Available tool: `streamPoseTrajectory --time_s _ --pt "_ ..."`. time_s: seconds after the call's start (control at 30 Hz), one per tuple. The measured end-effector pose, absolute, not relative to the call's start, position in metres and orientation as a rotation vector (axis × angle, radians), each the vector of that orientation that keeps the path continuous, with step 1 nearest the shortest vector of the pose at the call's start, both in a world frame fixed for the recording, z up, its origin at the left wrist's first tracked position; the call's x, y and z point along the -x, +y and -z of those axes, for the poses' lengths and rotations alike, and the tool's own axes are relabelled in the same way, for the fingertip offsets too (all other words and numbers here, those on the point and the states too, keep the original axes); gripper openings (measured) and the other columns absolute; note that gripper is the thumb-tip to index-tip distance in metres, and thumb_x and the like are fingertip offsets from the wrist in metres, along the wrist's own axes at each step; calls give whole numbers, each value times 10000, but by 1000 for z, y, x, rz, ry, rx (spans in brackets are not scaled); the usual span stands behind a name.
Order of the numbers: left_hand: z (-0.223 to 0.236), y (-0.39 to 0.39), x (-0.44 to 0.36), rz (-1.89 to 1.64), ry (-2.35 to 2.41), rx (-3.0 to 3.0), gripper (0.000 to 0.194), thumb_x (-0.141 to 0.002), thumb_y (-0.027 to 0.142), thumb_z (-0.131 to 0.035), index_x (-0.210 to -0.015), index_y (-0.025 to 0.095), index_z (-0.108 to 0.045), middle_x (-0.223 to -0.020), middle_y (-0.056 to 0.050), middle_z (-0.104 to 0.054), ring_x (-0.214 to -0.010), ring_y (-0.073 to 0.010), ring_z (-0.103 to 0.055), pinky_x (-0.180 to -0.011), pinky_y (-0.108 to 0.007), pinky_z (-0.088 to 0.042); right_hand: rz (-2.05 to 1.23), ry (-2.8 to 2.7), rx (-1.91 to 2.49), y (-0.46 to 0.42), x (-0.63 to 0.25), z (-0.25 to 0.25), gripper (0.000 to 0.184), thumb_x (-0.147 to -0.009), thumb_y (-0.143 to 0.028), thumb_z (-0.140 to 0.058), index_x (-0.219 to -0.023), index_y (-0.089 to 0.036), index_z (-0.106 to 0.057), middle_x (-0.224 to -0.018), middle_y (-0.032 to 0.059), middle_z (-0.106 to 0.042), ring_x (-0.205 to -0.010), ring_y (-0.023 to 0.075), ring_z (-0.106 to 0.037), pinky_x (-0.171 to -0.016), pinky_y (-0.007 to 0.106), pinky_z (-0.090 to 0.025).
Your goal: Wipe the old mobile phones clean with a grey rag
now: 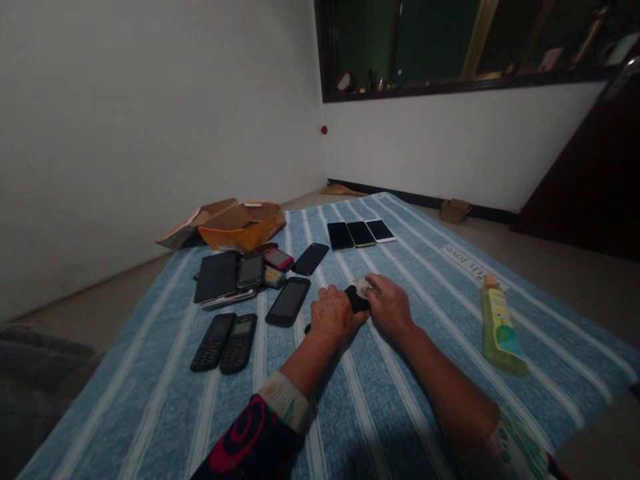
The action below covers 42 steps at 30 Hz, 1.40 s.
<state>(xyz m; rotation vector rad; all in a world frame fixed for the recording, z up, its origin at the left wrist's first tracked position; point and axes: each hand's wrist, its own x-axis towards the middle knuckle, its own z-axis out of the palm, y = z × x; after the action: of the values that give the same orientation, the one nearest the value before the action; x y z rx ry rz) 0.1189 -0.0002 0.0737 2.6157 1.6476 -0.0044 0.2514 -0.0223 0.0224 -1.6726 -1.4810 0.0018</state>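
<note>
**Left hand [333, 317] and right hand [390, 307] closed together over a small black object [357, 299] on a blue striped cloth [150, 400].**

The left grip is clenched over the black object, and the fingers hide most of its shape. The right hand's fingers curve onto a pale rounded item [362, 287] pressed against it, though how tight that grip is can't really be made out in this dim view. Both hands sit mid-cloth, just right of scattered mobile phones [250, 270]. Two keypad phones [226, 343] lie near the left hand, three smartphones [360, 234] lie in a row beyond, and a yellow-green tube [503, 330] lies off to the right.
</note>
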Motion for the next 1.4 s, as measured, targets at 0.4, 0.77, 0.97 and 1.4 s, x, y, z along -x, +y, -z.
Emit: streamPoseTrajectory --time_s 0.4,0.77,0.97,1.4 --pt "-70 -1 -113 -36 1607 -2610 485 -860 549 -524 -1105 140 -618 -1117 -169 -582 -1118 -339 -506 -846 -426 -482 288 -1895 1815 -31 -238 -21 201 -904 -133 -517 -953 -211 -697 -906 73 -644 -851 215 -539 -727 289 -381" --pt "-59 -6 -81 -171 1305 -2703 480 -814 447 -640 -1160 127 -547 -1120 -134 -579 -1070 -316 -519 -895 -429 -451 311 -1995 1954 -35 -226 -25 156 -899 -131 -527 -897 -175 -677 -887 85 -620 -850 232 -525 -743 335 -345" --pt "-49 -9 -54 -352 1135 -2674 572 -782 375 -702 -1250 123 -488 -1193 -137 -553 -1078 -305 -511 -939 -439 -444 331 -2040 1854 -40 -222 -22 136 -855 -108 -533 -844 -165 -656 -862 92 -606 -858 245 -539 -800 367 -396" --pt "-38 -7 -26 -425 1007 -2593 682 -696 375 -735 -1281 145 -472 -1208 -145 -572 -1092 -335 -516 -964 -504 -431 281 -2090 1488 -50 -195 -5 355 -842 -61 -452 -1148 -58 -631 -1197 203 -617 -1189 322 -525 -1029 495 -453"
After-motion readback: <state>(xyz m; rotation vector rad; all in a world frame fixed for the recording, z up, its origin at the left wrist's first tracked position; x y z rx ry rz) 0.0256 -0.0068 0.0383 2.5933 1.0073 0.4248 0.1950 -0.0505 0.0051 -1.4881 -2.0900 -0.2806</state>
